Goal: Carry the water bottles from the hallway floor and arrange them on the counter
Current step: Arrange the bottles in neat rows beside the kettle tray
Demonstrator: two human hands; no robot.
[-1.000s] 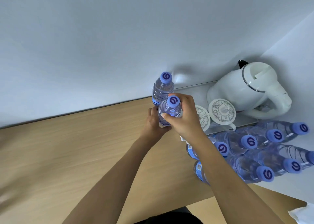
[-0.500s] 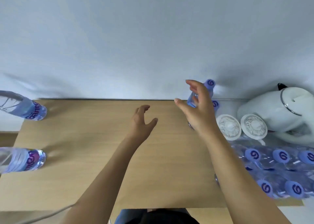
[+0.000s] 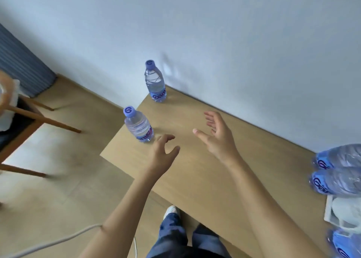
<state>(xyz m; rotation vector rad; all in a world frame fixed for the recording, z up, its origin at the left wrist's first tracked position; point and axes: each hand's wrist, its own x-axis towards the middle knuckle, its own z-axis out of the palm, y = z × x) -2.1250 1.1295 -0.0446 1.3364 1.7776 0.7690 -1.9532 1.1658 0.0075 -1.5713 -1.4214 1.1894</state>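
Note:
Two clear water bottles with blue caps stand upright at the left end of the wooden counter point(image 3: 205, 179): one point(image 3: 155, 81) at the back corner by the wall, one point(image 3: 139, 127) at the front corner. My left hand point(image 3: 163, 151) hovers just right of the front bottle, fingers curled and apart, holding nothing. My right hand point(image 3: 216, 135) is spread open above the middle of the counter, empty. More bottles point(image 3: 338, 168) cluster at the right edge, partly cut off.
A white wall runs along the back of the counter. A wooden chair point(image 3: 23, 124) stands on the light floor at the left. A white cable point(image 3: 58, 240) trails across the floor near my legs. Something white point(image 3: 343, 212) lies on the counter at right.
Both hands let go of the bottle they held by the kettle and swung left, now empty. The view has turned left, so the kettle and cups are out of sight.

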